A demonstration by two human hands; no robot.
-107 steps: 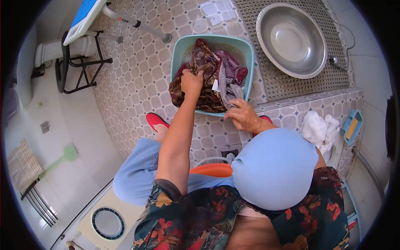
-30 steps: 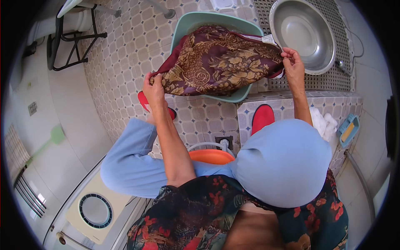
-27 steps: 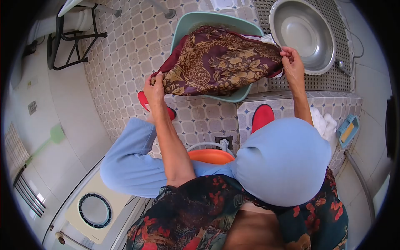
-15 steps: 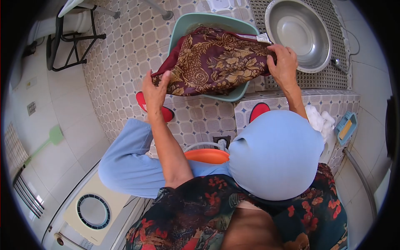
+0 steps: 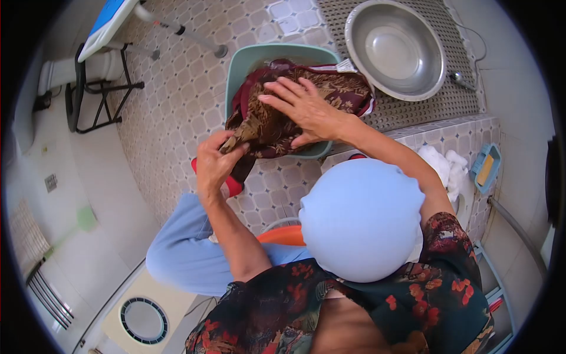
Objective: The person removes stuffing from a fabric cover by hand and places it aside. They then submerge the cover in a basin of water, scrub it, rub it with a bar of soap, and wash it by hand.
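Observation:
A maroon cloth with a gold floral pattern (image 5: 274,140) lies bunched over a pale green plastic tub (image 5: 234,74). A white label (image 5: 346,66) shows at the cloth's far right edge. My left hand (image 5: 213,165) pinches the near left corner, which hangs past the tub's rim. Fingers spread, my right hand (image 5: 312,115) rests flat on top of the cloth near its middle. Most of what is inside the tub is hidden under the fabric.
A steel basin (image 5: 395,53) stands on a grey perforated mat (image 5: 407,115) to the right. White cloth (image 5: 445,168) and a blue soap dish (image 5: 486,168) lie at the right. An orange basin (image 5: 283,236) sits near my legs. A black metal frame (image 5: 103,88) stands at the left.
My right hand has let go of the cloth's right edge and moved left onto its middle. The cloth, stretched out before, is now bunched at the left, where my left hand still holds it.

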